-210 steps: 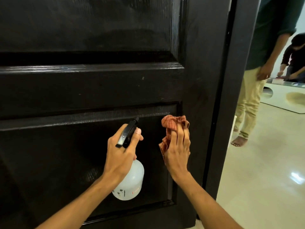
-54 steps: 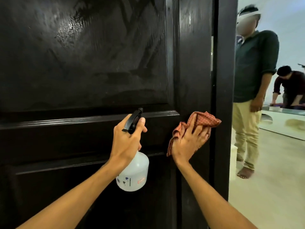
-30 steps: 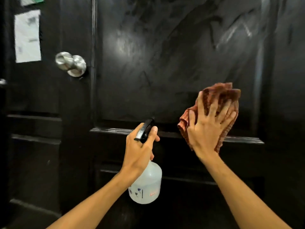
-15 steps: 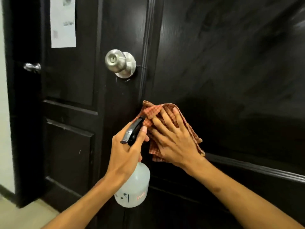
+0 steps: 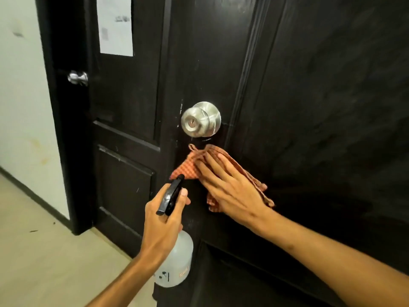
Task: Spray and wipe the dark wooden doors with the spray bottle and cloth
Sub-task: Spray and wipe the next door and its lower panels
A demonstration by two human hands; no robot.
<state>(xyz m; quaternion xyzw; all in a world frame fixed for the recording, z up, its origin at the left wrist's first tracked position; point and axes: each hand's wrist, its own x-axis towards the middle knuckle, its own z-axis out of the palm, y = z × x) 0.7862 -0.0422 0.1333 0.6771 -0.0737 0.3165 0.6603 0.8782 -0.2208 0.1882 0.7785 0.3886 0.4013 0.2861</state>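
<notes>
Leftward is where the cloth (image 5: 185,169) has travelled: a second ago it was out on the wide panel, and now it lies on the near door (image 5: 321,103) close to its left edge, just below the knob (image 5: 201,119). The right hand (image 5: 230,188) presses it flat against the wood with its fingers straight and slightly apart. A small loop at the cloth's top corner stands just under the knob.

The left hand (image 5: 162,220) is curled round the neck of the spray bottle (image 5: 177,261), thumb beside the black spray head. The bottle hangs upright, just left of and below the cloth. The trigger finger is hidden, so I cannot tell whether it is squeezing.

Likely trouble:
- The loop may snag on the knob if the wipe goes upward.
- The nozzle points towards the cloth and the right hand, so a squeeze now would probably wet them more than the wood, and mist could reach the keyhole.
- A hard push near this free edge might swing the door.

Farther left stands a second dark door (image 5: 126,103) bearing a paper sheet (image 5: 115,25) that stray spray could spoil, then a pale wall (image 5: 22,107) and a tiled floor (image 5: 33,251).
</notes>
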